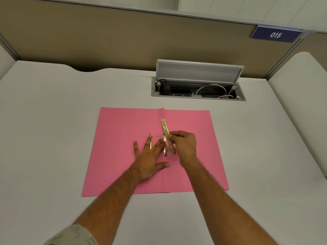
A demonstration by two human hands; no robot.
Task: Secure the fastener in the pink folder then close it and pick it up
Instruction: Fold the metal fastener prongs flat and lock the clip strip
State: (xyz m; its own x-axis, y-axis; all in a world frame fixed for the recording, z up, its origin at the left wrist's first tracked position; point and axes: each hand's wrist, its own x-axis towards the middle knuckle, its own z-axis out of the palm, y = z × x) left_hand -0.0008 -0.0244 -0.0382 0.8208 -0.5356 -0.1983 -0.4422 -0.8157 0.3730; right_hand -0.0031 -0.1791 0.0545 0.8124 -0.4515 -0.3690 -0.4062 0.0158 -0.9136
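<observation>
Pinching a brass fastener bar [167,137], the right hand [184,144] holds it tilted over the open pink folder [122,156] at frame centre.
Left hand [150,156] lies flat, fingers spread wide, on the folder's left leaf.

Bare forearms; pale patterned left sleeve [74,235]

One pink folder [123,156] is lying open on the table [53,121]. Two hands, the left hand [150,156] and right hand [184,144], are working over it. Three brass fastener strips are showing: one compressor bar [165,129], two prongs. One cable box [198,89] is sitting far right.
</observation>
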